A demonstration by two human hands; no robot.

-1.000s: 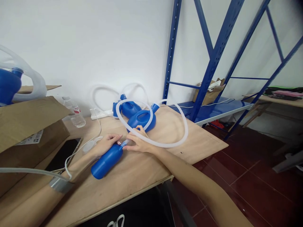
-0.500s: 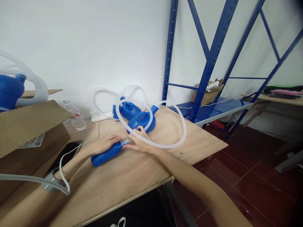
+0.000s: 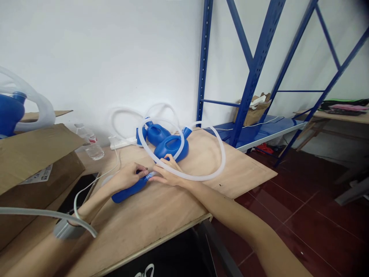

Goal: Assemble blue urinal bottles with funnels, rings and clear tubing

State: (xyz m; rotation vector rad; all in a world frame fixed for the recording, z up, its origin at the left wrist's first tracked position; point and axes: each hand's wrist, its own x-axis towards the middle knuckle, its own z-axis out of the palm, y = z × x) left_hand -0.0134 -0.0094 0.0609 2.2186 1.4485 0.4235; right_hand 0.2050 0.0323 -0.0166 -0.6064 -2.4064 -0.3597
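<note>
An elongated blue plastic piece (image 3: 128, 193) with a narrow neck lies on the table, partly under my left hand (image 3: 132, 176). The fingertips of that hand pinch together at the neck, around something too small to make out. My right hand (image 3: 166, 172) grips the end of a clear flexible tube (image 3: 198, 177) where it meets the neck. From there the tube loops over a blue handled bottle (image 3: 170, 148) lying just behind my right hand. A second blue handled bottle (image 3: 157, 134) rests behind the first, near the wall.
On the left stand an open cardboard box (image 3: 37, 165), a clear water bottle (image 3: 93, 146) and a dark flat device (image 3: 76, 190). A white power strip (image 3: 122, 142) lies by the wall. Blue metal shelving (image 3: 250, 77) rises at the right beyond the wooden table (image 3: 248, 167).
My left hand has lifted off the blue piece's body, and its fingers now pinch at the neck. The right hand keeps its grip on the tube. The view has shifted slightly.
</note>
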